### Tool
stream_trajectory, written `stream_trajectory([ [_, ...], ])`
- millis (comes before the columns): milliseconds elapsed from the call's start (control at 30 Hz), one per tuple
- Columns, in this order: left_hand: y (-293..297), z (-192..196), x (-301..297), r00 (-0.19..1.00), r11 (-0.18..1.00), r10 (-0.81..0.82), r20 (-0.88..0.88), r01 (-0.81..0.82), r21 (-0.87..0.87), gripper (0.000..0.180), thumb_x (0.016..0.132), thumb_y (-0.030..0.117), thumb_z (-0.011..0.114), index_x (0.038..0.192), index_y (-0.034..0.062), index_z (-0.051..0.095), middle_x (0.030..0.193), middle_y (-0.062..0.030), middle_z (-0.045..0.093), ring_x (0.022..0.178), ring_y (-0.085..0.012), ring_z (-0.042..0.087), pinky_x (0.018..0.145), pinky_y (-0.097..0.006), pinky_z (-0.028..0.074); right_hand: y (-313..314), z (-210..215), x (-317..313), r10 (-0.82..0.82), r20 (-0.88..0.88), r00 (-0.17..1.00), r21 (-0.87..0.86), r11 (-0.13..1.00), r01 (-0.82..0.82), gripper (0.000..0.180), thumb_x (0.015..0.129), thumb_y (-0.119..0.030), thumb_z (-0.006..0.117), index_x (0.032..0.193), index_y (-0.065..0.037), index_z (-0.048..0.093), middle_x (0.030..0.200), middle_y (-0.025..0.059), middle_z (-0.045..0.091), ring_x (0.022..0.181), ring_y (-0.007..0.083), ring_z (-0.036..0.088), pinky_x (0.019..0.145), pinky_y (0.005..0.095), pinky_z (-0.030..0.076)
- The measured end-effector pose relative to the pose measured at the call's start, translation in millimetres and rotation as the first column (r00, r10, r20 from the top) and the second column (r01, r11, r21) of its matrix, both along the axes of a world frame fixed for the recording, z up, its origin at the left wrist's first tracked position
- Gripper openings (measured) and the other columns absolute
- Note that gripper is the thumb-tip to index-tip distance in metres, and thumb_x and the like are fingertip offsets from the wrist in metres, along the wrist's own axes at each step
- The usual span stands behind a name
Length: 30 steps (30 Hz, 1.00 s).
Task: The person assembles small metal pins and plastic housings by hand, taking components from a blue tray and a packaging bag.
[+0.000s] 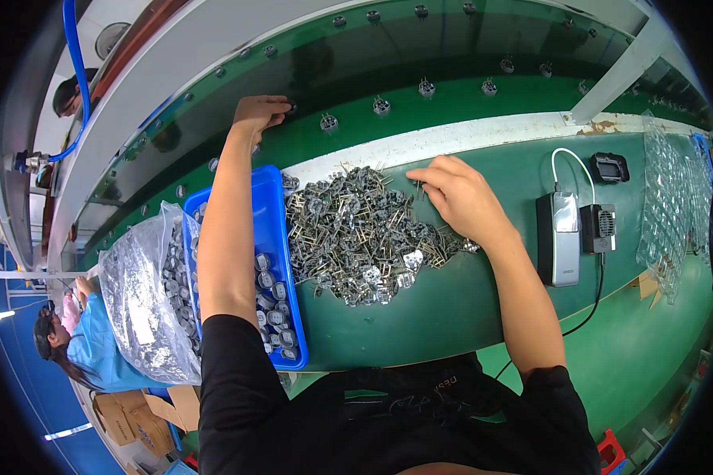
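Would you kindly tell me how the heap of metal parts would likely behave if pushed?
The heap of metal parts would probably spread, being loosely piled. Its thin, protruding pins might snag one another and could perhaps bend.

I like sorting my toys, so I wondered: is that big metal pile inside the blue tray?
No, the metal pile lies on the green table, right of the blue tray.

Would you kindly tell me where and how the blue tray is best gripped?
I would take the blue tray by its rim at the near right corner, coming from the right: that stretch is exposed, while the plastic bag crowds the left side and the heap of metal parts lies close along the farther right wall.
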<state>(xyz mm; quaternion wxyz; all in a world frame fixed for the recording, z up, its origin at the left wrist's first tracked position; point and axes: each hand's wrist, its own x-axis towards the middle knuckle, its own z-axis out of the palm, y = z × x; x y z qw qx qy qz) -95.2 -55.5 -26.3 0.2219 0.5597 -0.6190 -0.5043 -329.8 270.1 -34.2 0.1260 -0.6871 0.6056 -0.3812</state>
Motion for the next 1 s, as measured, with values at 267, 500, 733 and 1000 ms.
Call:
stream_trajectory([
  [267,19.2,23.0,6.7,0.999,0.996,0.044,-0.028,-0.046,-0.079,0.027,0.092,0.012,0.063,0.113,-0.0048,0.068,0.108,-0.0127,0.064,0.087,-0.0155,0.062,0.079,-0.025,0.056,6.2,2.8,-0.8,-0.028,-0.090,0.996,0.113,0.993,0.038,0.024,0.078,0.002,0.062,0.099,-0.003,0.071,0.090,0.0108,0.056,0.095,0.0276,0.059,0.083,0.0403,0.050],
  [500,132.5,65.8,24.1,0.964,0.978,-0.142,-0.223,0.102,-0.185,0.036,0.094,0.010,0.060,0.125,-0.0063,0.061,0.122,-0.0190,0.062,0.103,-0.0207,0.064,0.094,-0.028,0.051,16.7,15.6,-6.0,-0.172,-0.328,0.929,0.173,0.956,0.238,0.013,0.076,0.004,0.059,0.086,-0.001,0.066,0.082,0.0139,0.056,0.081,0.0344,0.063,0.074,0.0447,0.053],
  [733,229.7,69.5,8.1,0.926,0.950,-0.267,-0.268,0.206,-0.234,0.039,0.075,-0.013,0.075,0.112,-0.0056,0.066,0.105,-0.0065,0.056,0.091,-0.0126,0.064,0.083,-0.024,0.057,14.2,36.1,19.0,-0.060,0.330,0.942,0.036,0.998,0.051,0.009,0.078,-0.002,0.073,0.085,-0.002,0.068,0.080,0.0079,0.062,0.064,0.0166,0.061,0.058,0.0298,0.050],
  [1000,271.1,55.6,-14.7,0.932,0.889,-0.351,-0.088,0.302,-0.344,0.034,0.072,0.003,0.084,0.101,0.0020,0.066,0.074,-0.0043,0.066,0.066,-0.0094,0.069,0.060,-0.022,0.056,18.4,38.0,51.4,0.072,0.458,0.886,-0.239,0.970,0.044,0.013,0.079,0.000,0.074,0.091,-0.004,0.070,0.085,0.0044,0.065,0.065,0.0115,0.061,0.053,0.0250,0.049],
])
